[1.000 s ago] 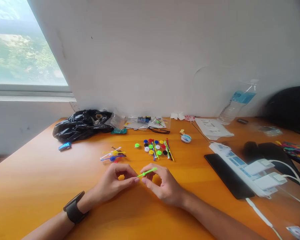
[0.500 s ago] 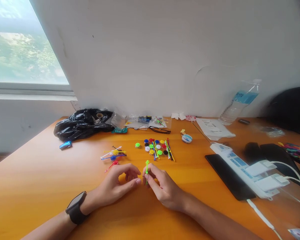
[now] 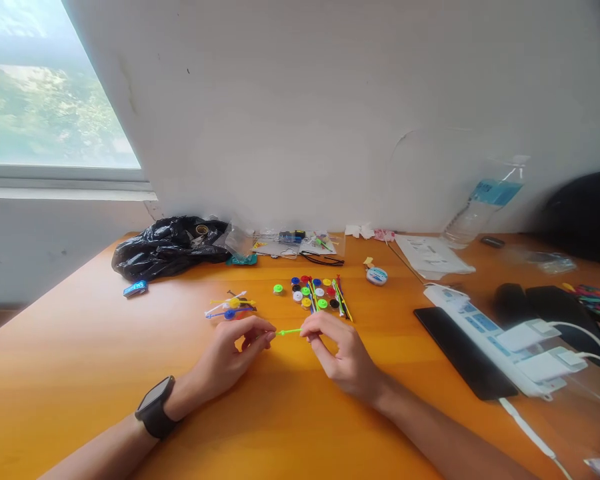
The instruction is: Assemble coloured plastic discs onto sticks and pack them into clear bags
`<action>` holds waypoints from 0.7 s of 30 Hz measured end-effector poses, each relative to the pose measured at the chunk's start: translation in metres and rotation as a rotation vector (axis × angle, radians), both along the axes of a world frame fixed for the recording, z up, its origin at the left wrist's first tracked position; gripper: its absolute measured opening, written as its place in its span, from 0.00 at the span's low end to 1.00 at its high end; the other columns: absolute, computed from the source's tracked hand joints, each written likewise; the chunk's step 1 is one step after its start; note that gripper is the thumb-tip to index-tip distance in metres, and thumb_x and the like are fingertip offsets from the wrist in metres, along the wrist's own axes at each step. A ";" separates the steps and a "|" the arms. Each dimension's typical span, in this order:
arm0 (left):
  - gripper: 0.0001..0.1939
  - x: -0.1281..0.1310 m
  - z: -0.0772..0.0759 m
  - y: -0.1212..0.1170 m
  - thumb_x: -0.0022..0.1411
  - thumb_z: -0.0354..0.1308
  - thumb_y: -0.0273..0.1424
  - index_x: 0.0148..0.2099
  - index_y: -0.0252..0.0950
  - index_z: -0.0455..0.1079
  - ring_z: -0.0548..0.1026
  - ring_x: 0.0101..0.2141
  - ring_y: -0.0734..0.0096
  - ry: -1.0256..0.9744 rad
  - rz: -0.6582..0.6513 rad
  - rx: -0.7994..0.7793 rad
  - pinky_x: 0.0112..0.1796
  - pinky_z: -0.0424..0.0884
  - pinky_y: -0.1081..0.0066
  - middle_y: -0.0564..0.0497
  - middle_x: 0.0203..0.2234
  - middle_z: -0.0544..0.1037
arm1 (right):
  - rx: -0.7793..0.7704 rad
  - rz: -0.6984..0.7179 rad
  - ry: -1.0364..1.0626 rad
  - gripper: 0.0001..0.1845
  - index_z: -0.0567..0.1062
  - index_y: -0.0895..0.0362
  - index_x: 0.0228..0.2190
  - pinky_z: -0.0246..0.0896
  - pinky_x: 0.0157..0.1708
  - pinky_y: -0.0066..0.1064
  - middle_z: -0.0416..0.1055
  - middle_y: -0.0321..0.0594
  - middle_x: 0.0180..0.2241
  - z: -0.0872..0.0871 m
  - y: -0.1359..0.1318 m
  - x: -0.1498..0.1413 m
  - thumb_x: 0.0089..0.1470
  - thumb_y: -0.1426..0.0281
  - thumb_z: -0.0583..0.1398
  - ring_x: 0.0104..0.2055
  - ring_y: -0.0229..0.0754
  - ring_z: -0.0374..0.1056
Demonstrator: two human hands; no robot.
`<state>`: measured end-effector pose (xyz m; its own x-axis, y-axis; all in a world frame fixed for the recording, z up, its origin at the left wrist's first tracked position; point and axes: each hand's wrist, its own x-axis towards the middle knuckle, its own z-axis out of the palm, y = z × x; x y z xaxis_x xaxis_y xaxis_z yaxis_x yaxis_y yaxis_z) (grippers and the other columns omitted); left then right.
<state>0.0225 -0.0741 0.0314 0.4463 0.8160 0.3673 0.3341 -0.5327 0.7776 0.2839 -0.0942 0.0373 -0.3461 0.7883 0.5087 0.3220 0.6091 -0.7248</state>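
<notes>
A thin bright green plastic stick (image 3: 289, 331) lies level between my two hands just above the orange table (image 3: 80, 347). My left hand (image 3: 235, 357), with a dark watch on its wrist, pinches the stick's left end. My right hand (image 3: 343, 353) pinches its right end with thumb and forefinger. Just behind the hands sits a cluster of small coloured discs and sticks (image 3: 316, 297). To the left of it lie a few sticks joined to discs (image 3: 230, 307).
A black plastic bag (image 3: 167, 247) and clear packets (image 3: 290, 243) lie by the wall. At the right are a black phone (image 3: 460, 350), a white power strip with plugs (image 3: 500, 330), papers (image 3: 430, 253), a water bottle (image 3: 480, 207) and a small blue item (image 3: 135, 289).
The green stick stood upright in my right hand half a second ago; now it lies level, held at both ends. Both hands have moved a little farther from me.
</notes>
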 end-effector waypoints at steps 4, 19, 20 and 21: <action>0.11 0.000 -0.003 0.000 0.76 0.57 0.36 0.56 0.38 0.71 0.68 0.25 0.75 -0.019 0.036 0.014 0.27 0.63 0.75 0.57 0.24 0.73 | 0.057 -0.109 0.077 0.09 0.78 0.53 0.39 0.69 0.46 0.35 0.77 0.40 0.38 0.006 0.003 0.003 0.66 0.76 0.58 0.42 0.43 0.74; 0.12 0.011 0.016 -0.014 0.74 0.53 0.30 0.44 0.37 0.79 0.74 0.28 0.73 0.306 -0.292 -0.062 0.30 0.66 0.74 0.50 0.31 0.82 | 0.082 -0.173 -0.236 0.24 0.72 0.54 0.63 0.65 0.67 0.46 0.71 0.51 0.61 -0.004 0.018 -0.008 0.68 0.71 0.58 0.65 0.53 0.68; 0.12 0.011 0.016 -0.014 0.74 0.53 0.30 0.44 0.37 0.79 0.74 0.28 0.72 0.308 -0.288 -0.063 0.30 0.66 0.74 0.50 0.31 0.82 | 0.080 -0.176 -0.248 0.24 0.72 0.55 0.63 0.65 0.68 0.46 0.71 0.51 0.62 -0.005 0.018 -0.009 0.68 0.70 0.58 0.65 0.53 0.68; 0.11 0.011 0.017 -0.014 0.73 0.54 0.30 0.44 0.37 0.79 0.74 0.27 0.72 0.308 -0.285 -0.063 0.30 0.66 0.74 0.50 0.31 0.82 | 0.079 -0.181 -0.257 0.25 0.71 0.55 0.64 0.65 0.68 0.46 0.71 0.51 0.62 -0.005 0.018 -0.009 0.68 0.70 0.58 0.65 0.53 0.68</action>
